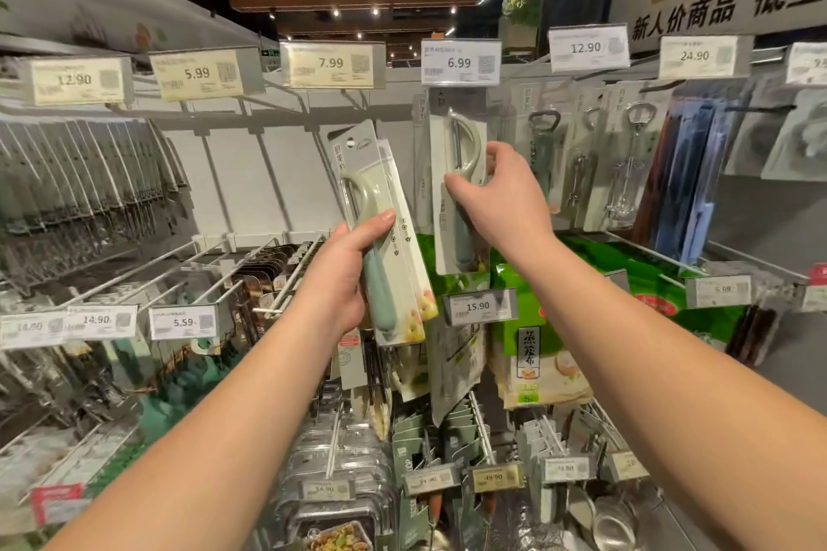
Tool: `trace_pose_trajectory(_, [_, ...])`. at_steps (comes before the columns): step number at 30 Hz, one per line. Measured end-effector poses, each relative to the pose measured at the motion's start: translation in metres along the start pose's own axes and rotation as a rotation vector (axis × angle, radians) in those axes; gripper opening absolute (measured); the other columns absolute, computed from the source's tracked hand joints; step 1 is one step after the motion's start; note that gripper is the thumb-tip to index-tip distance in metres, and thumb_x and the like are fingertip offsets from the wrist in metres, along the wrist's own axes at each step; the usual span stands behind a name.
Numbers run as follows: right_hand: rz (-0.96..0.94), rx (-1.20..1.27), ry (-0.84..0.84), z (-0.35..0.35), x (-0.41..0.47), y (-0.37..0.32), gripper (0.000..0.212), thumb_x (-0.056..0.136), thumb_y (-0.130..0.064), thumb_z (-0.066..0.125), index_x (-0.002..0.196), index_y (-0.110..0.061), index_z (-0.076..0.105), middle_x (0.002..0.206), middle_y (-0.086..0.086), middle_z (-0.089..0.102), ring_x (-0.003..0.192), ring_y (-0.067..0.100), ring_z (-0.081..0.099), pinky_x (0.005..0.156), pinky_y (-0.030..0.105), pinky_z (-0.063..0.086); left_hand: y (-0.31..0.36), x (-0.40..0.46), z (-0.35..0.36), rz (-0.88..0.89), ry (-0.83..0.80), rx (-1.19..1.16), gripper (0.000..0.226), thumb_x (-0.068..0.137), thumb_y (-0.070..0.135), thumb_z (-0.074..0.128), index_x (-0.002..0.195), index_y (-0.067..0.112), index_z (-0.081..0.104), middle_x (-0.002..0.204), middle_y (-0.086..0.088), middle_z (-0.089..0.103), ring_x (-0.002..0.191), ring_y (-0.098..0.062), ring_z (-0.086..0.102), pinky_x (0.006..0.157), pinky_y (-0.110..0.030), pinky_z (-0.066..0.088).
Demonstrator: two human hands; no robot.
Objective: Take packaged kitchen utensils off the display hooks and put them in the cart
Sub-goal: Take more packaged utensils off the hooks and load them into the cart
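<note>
Pale-green peeler packs (394,246) sit gripped in my left hand (344,277) at frame centre, while my right hand (496,197), just right, pinches the hanging peeler pack (456,183), upright on its hook below the 6.99 tag (461,62).

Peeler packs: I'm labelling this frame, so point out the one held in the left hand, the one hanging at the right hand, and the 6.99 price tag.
held peeler pack (358,157): head view, upper card.
hanging peeler pack (452,237): head view, lower card.
6.99 price tag (460,62): head view, tag face.
</note>
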State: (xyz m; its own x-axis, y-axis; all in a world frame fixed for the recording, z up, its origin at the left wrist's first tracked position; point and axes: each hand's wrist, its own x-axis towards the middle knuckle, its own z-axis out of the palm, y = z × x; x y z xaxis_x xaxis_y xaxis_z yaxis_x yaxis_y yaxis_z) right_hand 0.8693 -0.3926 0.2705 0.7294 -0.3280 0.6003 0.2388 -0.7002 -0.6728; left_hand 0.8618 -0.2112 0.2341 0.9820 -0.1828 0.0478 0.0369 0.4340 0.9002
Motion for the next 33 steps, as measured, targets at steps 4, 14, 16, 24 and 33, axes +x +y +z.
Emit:
trace_pose_trajectory(4, [-0.007,-0.012,0.002,0.006,0.010,0.001,0.058,0.087,-0.046,0.066,0.137,-0.019,0.051,0.132,-0.003,0.059,0.109,0.012,0.058,0.081,0.030,0.044,0.002,0.007,-0.001,-0.006,-0.019,-0.011,0.047,0.088,0.019,0.072,0.131,0.007,0.057,0.083,0.000,0.076,0.073,-0.015,0.074,0.069,-0.033,0.057])
trace_pose_trajectory(14, [0.047,-0.090,-0.011,0.038,0.045,0.020,0.050,0.090,-0.041,0.065,0.129,-0.012,0.055,0.118,0.002,0.058,0.101,0.019,0.061,0.074,0.030,0.047,0.004,0.022,-0.011,-0.014,-0.035,0.036,0.047,0.087,0.023,0.073,0.129,0.009,0.058,0.084,0.001,0.075,0.075,-0.017,0.073,0.078,-0.039,0.057])
trace_pose_trajectory(16, [0.068,-0.109,-0.013,0.048,0.053,0.022,0.048,0.092,-0.039,0.065,0.129,-0.012,0.052,0.108,0.000,0.057,0.093,0.019,0.060,0.066,0.028,0.045,0.005,0.025,-0.015,-0.013,-0.030,0.040,0.045,0.087,0.023,0.073,0.128,0.010,0.059,0.085,0.001,0.075,0.078,-0.018,0.072,0.083,-0.041,0.057])
trace_pose_trajectory(24, [0.231,-0.090,-0.075,0.082,0.089,0.024,0.060,0.093,-0.037,0.064,0.144,-0.016,0.040,0.141,0.006,0.051,0.123,0.030,0.056,0.103,0.043,0.049,0.007,0.034,-0.024,0.005,-0.033,0.026,0.045,0.084,0.022,0.075,0.125,0.010,0.060,0.087,-0.001,0.075,0.079,-0.018,0.072,0.083,-0.039,0.057])
trace_pose_trajectory(33, [0.232,-0.168,-0.070,0.102,0.114,0.035,0.062,0.096,-0.031,0.063,0.148,-0.009,0.038,0.148,0.009,0.047,0.132,0.029,0.050,0.110,0.042,0.043,0.007,0.041,-0.031,0.004,-0.030,0.046,0.047,0.082,0.024,0.076,0.124,0.011,0.061,0.092,-0.003,0.075,0.084,-0.020,0.071,0.090,-0.044,0.056])
